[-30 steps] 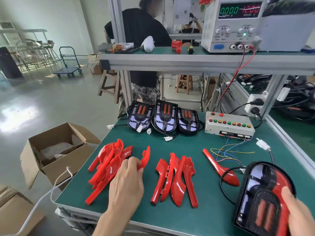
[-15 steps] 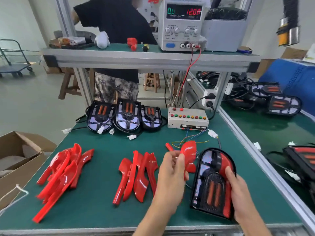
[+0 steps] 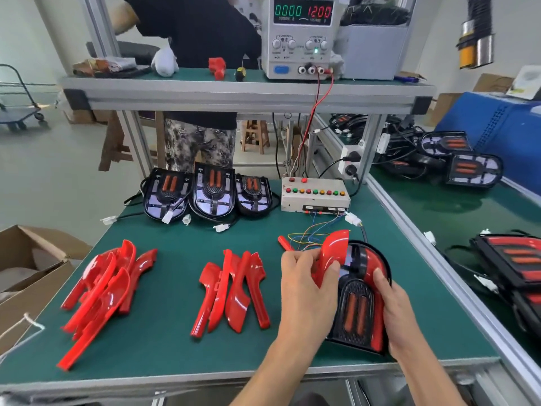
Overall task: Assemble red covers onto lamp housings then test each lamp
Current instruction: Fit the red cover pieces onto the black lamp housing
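While on the green bench (image 3: 164, 341), left hand (image 3: 307, 291) pinches red cover (image 3: 332, 253) at lamp housing (image 3: 358, 303), right hand (image 3: 395, 312) grips housing's right edge.

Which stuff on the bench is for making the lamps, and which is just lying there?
For the job:
red cover in the left hand
lamp housing in the right hand
spare red covers
button test box

Just lying about:
cardboard box
white cloth

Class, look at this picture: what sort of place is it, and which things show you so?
Probably a factory assembly bench: a bench power supply, a button test box, and piles of red covers.
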`<state>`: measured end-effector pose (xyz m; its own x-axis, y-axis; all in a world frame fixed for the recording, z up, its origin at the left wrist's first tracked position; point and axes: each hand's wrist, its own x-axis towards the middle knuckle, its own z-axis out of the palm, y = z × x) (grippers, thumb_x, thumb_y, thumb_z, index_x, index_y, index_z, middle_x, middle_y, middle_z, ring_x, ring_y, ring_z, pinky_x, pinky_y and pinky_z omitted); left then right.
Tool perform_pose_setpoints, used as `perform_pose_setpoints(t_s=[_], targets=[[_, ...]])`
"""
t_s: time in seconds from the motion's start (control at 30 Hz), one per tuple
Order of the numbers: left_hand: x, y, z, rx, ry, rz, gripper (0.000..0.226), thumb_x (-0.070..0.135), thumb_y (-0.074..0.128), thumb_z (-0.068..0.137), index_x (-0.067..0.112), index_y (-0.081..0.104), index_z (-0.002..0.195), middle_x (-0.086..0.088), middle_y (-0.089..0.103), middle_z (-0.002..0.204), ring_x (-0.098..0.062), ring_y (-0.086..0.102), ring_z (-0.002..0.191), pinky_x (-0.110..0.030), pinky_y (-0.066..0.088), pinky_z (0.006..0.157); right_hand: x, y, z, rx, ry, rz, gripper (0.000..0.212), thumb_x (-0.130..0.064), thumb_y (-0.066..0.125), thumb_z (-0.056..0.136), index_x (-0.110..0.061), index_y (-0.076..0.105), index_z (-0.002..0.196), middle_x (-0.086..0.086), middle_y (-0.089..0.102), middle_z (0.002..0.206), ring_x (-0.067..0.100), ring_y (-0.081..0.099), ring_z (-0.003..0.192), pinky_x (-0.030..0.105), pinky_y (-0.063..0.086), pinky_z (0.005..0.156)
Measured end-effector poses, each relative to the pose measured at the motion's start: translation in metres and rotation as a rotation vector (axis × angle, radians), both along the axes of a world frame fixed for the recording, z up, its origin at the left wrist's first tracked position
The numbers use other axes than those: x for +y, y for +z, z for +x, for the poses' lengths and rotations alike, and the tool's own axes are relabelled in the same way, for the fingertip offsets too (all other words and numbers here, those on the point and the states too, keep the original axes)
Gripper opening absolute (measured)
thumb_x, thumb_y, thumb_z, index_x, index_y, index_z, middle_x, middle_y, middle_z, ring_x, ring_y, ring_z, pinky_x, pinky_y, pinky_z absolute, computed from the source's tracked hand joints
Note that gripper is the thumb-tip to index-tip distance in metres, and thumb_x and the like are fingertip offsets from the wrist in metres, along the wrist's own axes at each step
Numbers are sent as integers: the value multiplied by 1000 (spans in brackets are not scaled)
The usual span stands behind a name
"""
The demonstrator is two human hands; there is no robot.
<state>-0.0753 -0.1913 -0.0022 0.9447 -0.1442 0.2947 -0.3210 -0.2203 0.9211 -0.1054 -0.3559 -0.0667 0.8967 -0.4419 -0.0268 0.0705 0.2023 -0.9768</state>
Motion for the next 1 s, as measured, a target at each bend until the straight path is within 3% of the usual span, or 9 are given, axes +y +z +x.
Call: perform_pose_setpoints(t_s=[0.1, 0.23, 0.33, 0.47, 0.63, 0.77, 0.9, 1.0], targets=[[-9, -6, -4, -53, 73, 83, 32, 40, 66, 95, 28, 69, 124, 13, 43, 99, -3, 51, 92, -14, 43, 85, 1, 2, -1, -2, 13, 12, 54, -59, 65, 86, -15, 75, 116, 19, 76, 113, 33, 74, 102, 35, 62, 79], [-19, -13, -11, -188, 151, 258, 46, 40, 63, 97, 19, 63, 138, 7, 45, 94, -15, 51, 88, -26, 46, 83, -1, 1, -1, 12, 32, 14, 62, -66, 69, 81, -14, 75, 116, 20, 76, 112, 34, 74, 100, 36, 62, 77], [-23, -17, -13, -289, 202, 350, 47, 34, 69, 94, 11, 64, 135, -1, 54, 89, -22, 56, 81, -33, 50, 74, -2, 0, -1, 10, 37, 11, 68, -71, 72, 76, -16, 75, 115, 20, 76, 110, 33, 75, 99, 35, 61, 76], [-27, -17, -16, -398, 210, 466, 48, 34, 73, 90, 8, 67, 129, -2, 58, 86, -23, 57, 74, -33, 48, 65, -3, -2, 1, 28, 20, 7, 76, -77, 76, 67, -16, 76, 112, 18, 76, 110, 32, 74, 100, 45, 58, 87], [-27, -24, -16, -427, 206, 476, 48, 29, 77, 87, 9, 67, 129, -3, 57, 87, -24, 56, 74, -34, 49, 64, -3, 0, -1, 21, 12, -25, 77, -79, 73, 68, -15, 76, 110, 17, 77, 107, 31, 74, 97, 43, 57, 86], [-23, -31, -16, -463, 203, 477, 49, 32, 69, 91, 12, 62, 136, -5, 52, 90, -25, 52, 78, -37, 48, 67, -2, 2, -1, 17, 0, -58, 79, -80, 72, 68, -13, 76, 108, 17, 77, 104, 30, 74, 94, 43, 57, 86], [-18, -34, -16, -465, 200, 482, 55, 41, 54, 97, 21, 50, 148, -2, 45, 97, -21, 47, 83, -33, 44, 73, -2, 3, -3, 7, 17, -68, 62, -71, 66, 80, -17, 77, 109, 15, 78, 104, 28, 76, 94, 35, 60, 77], [-18, -36, -13, -456, 135, 417, 51, 42, 46, 103, 26, 46, 151, -4, 47, 103, -22, 49, 91, -35, 47, 80, -2, 4, -3, 7, 17, -74, 52, -65, 64, 88, -19, 77, 109, 15, 78, 104, 27, 76, 93, 37, 59, 78]])
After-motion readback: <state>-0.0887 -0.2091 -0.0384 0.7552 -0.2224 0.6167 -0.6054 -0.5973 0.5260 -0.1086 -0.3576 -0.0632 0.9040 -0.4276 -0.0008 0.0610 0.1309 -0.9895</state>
